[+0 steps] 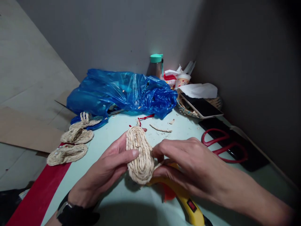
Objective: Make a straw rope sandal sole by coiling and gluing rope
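Observation:
A small oval sole of coiled, braided straw [139, 157] is upright in my left hand [115, 160], its thumb across the front and the fingers behind. At the sole's right edge, my right hand [185, 166] is closed, pinching what looks like a short end of straw cord [158, 165]; its fingertips are partly hidden. A yellow glue gun [185, 194] with an orange trigger [168, 192] lies on the table below my right hand. Three little straw slippers [67, 154] stand at the table's left edge.
A crumpled blue plastic bag [117, 89] lies at the back. Behind it stand a bottle with a green lid [155, 64] and a paper cup [182, 80]. A basket [188, 108] holds a phone [203, 106]. Red-handled scissors [225, 146] lie at right. Straw scraps [161, 128] and red cord [145, 118] lie mid-table.

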